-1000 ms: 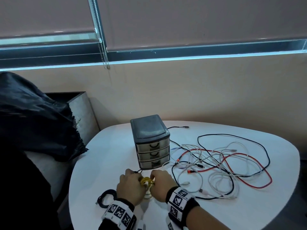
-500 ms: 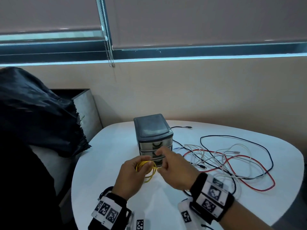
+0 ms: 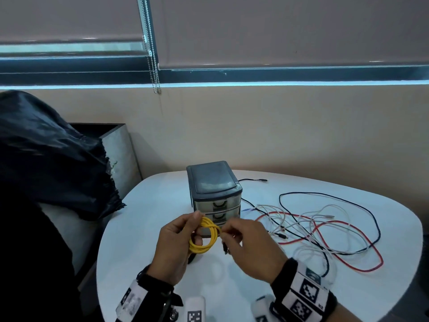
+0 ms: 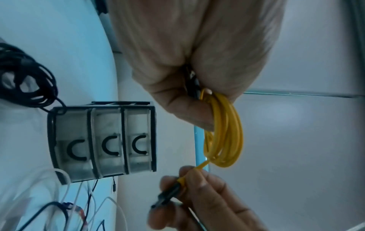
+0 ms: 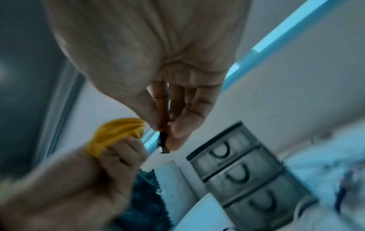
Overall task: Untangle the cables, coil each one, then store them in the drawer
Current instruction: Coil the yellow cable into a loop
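Three-drawer unit [image 3: 214, 194] stands just beyond both hands, all three drawers closed, contents not discernible through the cloudy fronts. Loose tangle of cables [image 3: 320, 226] lies on the table [image 3: 139, 228] to the right of the right hand; a coiled black cable [image 4: 25, 76] lies near the left wrist. Left hand [image 3: 176, 247] grips the yellow cable [image 3: 205, 237], coiled in an upright loop above the table, while the right hand [image 3: 250, 247] pinches its free end, dark plug [image 4: 168, 195] pointing downward.
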The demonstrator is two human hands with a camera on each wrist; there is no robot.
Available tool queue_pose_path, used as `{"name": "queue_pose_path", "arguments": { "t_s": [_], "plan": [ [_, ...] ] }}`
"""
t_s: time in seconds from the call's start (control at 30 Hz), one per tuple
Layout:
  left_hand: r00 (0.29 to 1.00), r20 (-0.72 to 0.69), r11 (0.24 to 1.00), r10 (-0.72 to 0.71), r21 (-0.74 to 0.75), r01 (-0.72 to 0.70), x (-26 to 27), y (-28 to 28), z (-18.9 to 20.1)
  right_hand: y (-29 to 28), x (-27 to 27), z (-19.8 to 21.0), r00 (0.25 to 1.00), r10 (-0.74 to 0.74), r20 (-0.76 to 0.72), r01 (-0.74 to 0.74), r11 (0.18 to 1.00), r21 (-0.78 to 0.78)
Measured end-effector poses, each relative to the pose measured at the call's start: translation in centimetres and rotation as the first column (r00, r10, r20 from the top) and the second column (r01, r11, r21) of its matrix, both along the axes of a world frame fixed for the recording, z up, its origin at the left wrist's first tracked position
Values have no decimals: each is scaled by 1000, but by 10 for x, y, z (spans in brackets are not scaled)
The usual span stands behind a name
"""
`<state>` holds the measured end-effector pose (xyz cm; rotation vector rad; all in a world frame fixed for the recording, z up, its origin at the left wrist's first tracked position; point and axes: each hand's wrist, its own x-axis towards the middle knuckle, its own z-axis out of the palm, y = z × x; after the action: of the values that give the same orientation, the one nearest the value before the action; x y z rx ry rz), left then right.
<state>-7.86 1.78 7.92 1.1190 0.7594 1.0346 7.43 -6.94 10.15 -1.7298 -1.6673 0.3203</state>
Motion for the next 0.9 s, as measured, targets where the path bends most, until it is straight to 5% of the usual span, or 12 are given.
{"name": "queue_pose_path", "arguments": {
  "t_s": [0.07,0.2,0.33,0.53,0.83,0.9],
  "plan": [
    [999,-47,999,6,50,-4,-3,0,-5,-1,-1,1,998,-50,-39,51,999,12],
    [973,-217,951,81,308,-10,-7,-1,-11,-4,7,19,985,-64,162,59,998,39],
    [906,-316,736,281,677,7,-4,-2,-21,-2,3,35,997,-6,-82,4,1000,-30],
    [917,-219,627,335,778,-44,4,-7,-31,3,8,50,998,-46,32,46,999,11],
    [832,-511,722,215,657,217,25,-15,-17,-11,0,58,972,125,197,-137,989,48],
    [896,-426,829,128,541,139,17,-9,-16,-11,26,55,965,71,251,-108,985,138]
  ]
}}
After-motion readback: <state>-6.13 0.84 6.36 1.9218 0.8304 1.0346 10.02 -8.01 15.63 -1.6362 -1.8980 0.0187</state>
